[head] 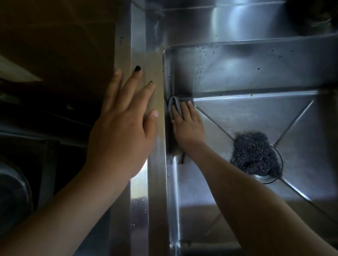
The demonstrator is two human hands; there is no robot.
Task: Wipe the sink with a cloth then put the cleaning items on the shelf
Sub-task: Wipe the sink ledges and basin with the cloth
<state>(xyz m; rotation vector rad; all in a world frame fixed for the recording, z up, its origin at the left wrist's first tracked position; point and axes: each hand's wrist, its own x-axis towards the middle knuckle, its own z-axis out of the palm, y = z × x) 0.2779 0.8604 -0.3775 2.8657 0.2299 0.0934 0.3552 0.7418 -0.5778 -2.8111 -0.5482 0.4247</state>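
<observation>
Grey cloth point(174, 105) lies crumpled in the far left corner of the basin floor of a stainless steel sink point(241, 73), where the floor meets the left wall and the back wall. The right hand point(187, 127) is on top of it, with the fingers point(190, 109) straight and laid flat over the fabric. They press it down, so the grip is wide and not closed around the cloth. A fold of the cloth stands up just beyond the fingertips, against the left wall.

Nearer on the basin floor, well apart from the cloth, a dark steel-wool scourer point(253, 153) sits partly over the round drain point(280, 165), and it covers the left part of it. Creases in the floor run from the corners to the drain. On the back wall are small dark specks point(201, 62).

The left hand point(121, 132) rests palm down on the flat left rim point(155, 191) of the sink. Its fingers are spread and straight and hold nothing, so this grip is wide too. Some nails carry dark polish. To the left of the rim, in deep shade, is a round metal vessel point(5, 197); what it is I cannot tell.
</observation>
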